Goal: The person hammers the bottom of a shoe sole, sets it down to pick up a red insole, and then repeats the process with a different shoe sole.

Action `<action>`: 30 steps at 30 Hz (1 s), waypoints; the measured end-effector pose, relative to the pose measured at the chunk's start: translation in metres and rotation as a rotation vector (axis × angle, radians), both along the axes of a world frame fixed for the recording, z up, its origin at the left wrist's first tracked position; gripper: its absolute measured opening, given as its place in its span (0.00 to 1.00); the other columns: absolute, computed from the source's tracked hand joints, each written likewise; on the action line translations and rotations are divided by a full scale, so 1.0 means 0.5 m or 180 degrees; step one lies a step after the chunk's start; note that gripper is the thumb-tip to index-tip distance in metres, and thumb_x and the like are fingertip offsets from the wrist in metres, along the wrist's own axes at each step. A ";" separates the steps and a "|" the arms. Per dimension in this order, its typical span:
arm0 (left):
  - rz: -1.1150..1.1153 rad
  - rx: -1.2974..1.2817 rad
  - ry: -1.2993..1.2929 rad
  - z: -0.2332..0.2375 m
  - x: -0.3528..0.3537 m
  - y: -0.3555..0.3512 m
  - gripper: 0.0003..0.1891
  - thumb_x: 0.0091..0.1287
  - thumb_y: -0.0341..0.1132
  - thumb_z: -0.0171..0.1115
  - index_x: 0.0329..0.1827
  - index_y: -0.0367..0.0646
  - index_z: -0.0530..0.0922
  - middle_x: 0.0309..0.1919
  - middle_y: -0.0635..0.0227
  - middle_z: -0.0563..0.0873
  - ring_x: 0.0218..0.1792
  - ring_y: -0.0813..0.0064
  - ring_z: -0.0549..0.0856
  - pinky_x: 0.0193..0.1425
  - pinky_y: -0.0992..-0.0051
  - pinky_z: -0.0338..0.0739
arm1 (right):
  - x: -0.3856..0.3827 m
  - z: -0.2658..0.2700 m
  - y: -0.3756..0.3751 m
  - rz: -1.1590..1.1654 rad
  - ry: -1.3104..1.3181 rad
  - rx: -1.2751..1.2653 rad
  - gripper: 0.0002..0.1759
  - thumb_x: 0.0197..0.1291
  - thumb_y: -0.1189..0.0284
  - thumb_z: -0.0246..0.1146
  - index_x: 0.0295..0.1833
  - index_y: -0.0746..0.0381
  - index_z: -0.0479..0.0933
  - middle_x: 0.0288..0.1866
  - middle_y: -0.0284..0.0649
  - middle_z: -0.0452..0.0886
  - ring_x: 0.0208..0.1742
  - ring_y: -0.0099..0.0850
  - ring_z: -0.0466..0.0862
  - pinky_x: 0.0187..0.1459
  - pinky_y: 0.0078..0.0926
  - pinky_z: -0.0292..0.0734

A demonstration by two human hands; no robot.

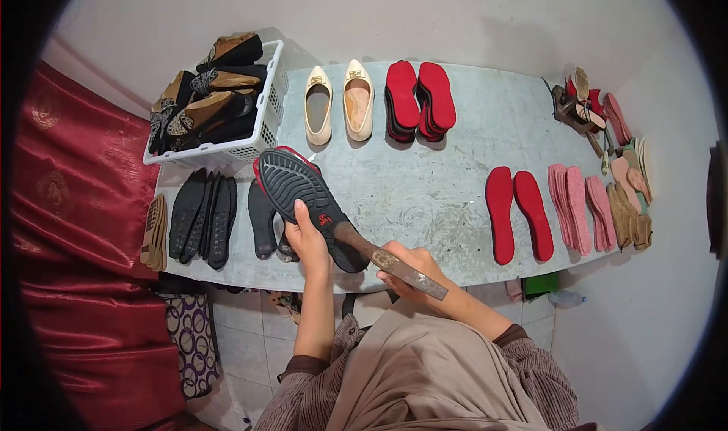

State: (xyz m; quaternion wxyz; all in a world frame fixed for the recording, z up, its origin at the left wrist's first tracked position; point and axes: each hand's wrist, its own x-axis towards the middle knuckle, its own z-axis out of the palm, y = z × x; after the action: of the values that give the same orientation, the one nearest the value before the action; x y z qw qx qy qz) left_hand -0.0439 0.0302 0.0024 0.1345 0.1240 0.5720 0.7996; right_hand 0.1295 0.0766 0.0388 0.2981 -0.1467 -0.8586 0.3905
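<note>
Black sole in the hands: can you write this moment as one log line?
left hand: holds black sole | right hand: grips metal tool, tip at sole | table: cream shoes, red insoles, white basket

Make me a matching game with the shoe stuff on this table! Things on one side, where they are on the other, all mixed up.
Things:
1. cream shoes
2. white basket
3. black sole
4. metal tool

Places:
A. gripped in the right hand
B. at the far left corner of the table, full of dark shoes
C. held up by the left hand
D. side by side between the basket and the stacked red soles

Pairs: 1-D, 2-B, 3-C, 4-A
</note>
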 end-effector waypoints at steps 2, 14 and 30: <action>-0.0069 0.0061 -0.0076 -0.003 -0.008 -0.008 0.17 0.71 0.40 0.50 0.48 0.31 0.75 0.41 0.65 0.80 0.40 0.80 0.78 0.45 0.79 0.73 | 0.003 0.003 -0.001 0.0008 0.0119 -0.0174 0.14 0.55 0.62 0.64 0.39 0.59 0.70 0.20 0.40 0.75 0.17 0.41 0.77 0.18 0.33 0.71; 0.0103 -0.0028 0.0163 0.021 -0.015 0.003 0.16 0.70 0.40 0.51 0.42 0.32 0.76 0.38 0.66 0.81 0.35 0.81 0.79 0.39 0.80 0.75 | 0.003 0.010 -0.004 0.0495 -0.0522 -0.0183 0.13 0.57 0.63 0.63 0.39 0.58 0.69 0.17 0.41 0.74 0.19 0.44 0.77 0.20 0.34 0.72; 0.0181 0.0174 -0.0088 0.015 -0.054 -0.012 0.19 0.71 0.43 0.49 0.50 0.32 0.72 0.42 0.62 0.80 0.39 0.75 0.82 0.42 0.76 0.79 | 0.009 0.020 0.009 0.0457 -0.0316 -0.0238 0.13 0.56 0.63 0.64 0.36 0.59 0.68 0.18 0.40 0.74 0.18 0.41 0.76 0.19 0.32 0.70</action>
State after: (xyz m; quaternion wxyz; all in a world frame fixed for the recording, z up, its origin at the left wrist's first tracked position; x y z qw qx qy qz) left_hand -0.0707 0.0244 0.0097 0.1162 0.1003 0.5513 0.8201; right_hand 0.1340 0.0810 0.0487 0.2207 -0.1150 -0.8654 0.4349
